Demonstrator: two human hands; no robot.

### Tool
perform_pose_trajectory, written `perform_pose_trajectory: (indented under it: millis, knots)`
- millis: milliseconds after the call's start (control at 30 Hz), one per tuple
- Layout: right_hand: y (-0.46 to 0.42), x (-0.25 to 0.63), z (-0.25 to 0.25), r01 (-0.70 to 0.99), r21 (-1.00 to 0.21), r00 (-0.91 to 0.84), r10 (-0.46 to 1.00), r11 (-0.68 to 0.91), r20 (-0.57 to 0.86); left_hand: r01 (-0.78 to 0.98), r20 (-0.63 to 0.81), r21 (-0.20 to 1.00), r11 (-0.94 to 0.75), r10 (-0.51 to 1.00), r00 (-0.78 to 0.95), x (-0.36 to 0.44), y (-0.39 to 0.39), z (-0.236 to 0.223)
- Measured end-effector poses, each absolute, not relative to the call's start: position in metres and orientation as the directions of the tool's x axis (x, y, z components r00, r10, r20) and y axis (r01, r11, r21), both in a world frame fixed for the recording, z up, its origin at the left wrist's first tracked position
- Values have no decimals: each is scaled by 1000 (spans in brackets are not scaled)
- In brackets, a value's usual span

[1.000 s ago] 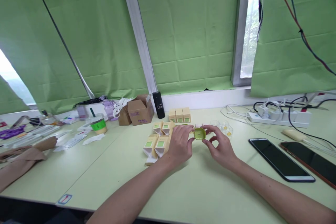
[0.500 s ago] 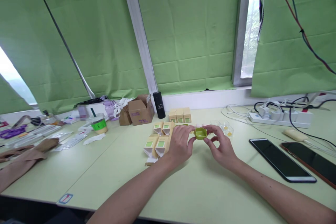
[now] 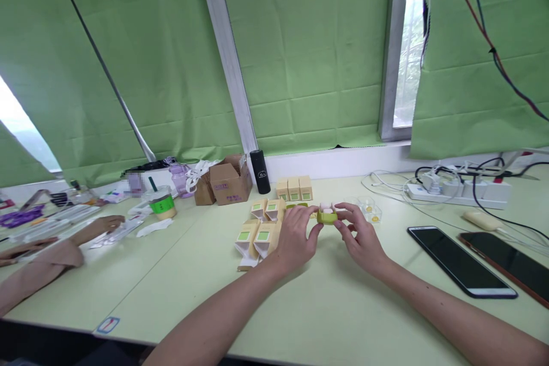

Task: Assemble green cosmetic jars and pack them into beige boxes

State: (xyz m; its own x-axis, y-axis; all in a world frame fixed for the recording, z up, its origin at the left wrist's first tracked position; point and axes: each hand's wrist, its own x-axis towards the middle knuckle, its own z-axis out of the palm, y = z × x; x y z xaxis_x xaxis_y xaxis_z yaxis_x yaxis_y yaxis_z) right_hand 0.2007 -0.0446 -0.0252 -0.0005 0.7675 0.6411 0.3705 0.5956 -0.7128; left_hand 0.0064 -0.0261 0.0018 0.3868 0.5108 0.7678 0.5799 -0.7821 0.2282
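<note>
Between left hand (image 3: 297,233) and right hand (image 3: 361,237), pinched by both, a green container (image 3: 327,219), its inside now scarcely visible.

Small yellow-green dish (image 3: 327,218), rounded corners, near wall showing, pinched at both ends. I see it right of and below the frame's centre.
</note>
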Motion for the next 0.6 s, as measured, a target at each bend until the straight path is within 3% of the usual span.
perform_pose_trajectory:
  millis: [300, 600]
  knots:
    - [-48, 203, -23, 359, -696, -76, 763, 621, 642, 561, 719, 388, -731, 621, 312, 8, -27, 3]
    - [-41, 204, -30, 443, -668, -72, 767, 598, 638, 564, 683, 457, -688, 677, 273, 11, -28, 2]
